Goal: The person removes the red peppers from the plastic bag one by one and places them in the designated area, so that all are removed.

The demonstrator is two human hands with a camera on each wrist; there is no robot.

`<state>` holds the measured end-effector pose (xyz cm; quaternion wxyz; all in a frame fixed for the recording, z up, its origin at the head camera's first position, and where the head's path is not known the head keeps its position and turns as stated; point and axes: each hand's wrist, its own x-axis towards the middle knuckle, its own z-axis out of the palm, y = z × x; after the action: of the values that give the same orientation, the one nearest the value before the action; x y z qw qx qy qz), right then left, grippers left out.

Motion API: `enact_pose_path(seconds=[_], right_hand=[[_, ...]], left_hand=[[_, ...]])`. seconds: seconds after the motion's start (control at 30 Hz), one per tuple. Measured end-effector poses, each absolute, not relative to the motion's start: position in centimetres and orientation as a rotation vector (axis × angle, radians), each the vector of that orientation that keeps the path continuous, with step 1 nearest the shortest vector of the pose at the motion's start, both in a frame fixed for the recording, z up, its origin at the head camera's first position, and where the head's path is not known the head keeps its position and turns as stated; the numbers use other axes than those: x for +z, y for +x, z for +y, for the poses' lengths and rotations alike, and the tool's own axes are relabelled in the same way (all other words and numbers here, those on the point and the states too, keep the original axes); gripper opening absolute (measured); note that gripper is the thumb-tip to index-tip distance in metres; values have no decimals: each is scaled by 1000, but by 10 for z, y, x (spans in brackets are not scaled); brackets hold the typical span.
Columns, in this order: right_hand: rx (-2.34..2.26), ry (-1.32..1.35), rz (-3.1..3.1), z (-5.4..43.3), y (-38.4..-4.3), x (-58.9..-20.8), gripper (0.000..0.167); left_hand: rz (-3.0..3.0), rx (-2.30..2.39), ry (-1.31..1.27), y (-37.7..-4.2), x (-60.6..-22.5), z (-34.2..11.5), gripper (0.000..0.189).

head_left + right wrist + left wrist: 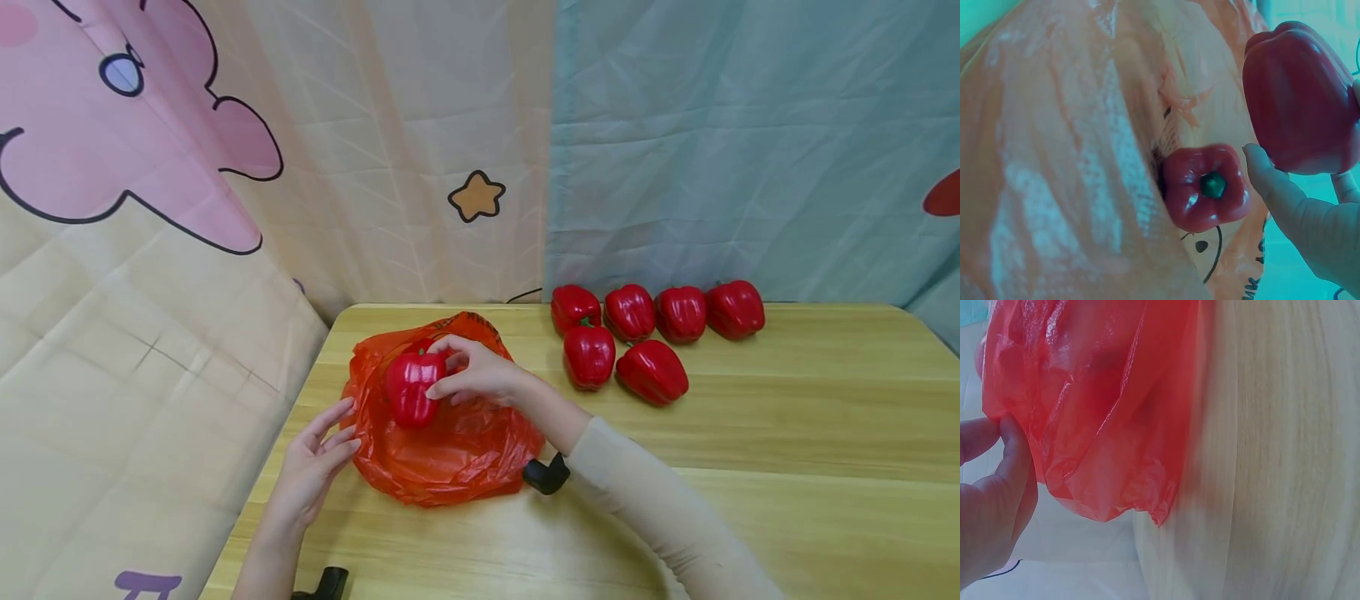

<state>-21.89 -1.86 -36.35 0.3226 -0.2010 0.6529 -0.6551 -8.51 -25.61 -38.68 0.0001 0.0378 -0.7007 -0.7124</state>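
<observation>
A red bell pepper (414, 392) is held by my right hand (476, 372) above the mouth of an orange-red plastic bag (457, 454). Thumb and fingers grip the pepper's side, as the right wrist view shows. Inside the bag, another bell pepper (1200, 206) with a green stem lies below the held one; in the head view it is mostly hidden. At the bag's left rim, my left hand (307, 471) pinches the thin plastic between thumb and fingertips, seen close up in the left wrist view.
Several more red bell peppers (681, 315) sit in two rows at the back of the wooden table (787, 417), right of the bag. Black wrist devices (546, 475) show near both forearms. A printed curtain (420, 150) hangs behind the table and along its left side.
</observation>
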Motion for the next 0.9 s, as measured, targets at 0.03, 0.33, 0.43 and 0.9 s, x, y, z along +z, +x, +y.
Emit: enact_pose_path(seconds=[0.03, 0.33, 0.43, 0.9], right_hand=[[-1731, -526, 1707, -17, -219, -363, 46], [-1842, -518, 1634, -2, -219, -355, 50], [-1864, -512, 1634, 3, -219, -351, 52], [-1951, -492, 1578, 28, -219, -342, 57]], left_hand=[[-2202, -2239, 119, -85, -387, -256, 58], [-2171, -2269, 152, -85, -388, -257, 59], [-2165, -2273, 143, -86, -389, -257, 58], [-2126, -2301, 106, -87, -391, -258, 54]])
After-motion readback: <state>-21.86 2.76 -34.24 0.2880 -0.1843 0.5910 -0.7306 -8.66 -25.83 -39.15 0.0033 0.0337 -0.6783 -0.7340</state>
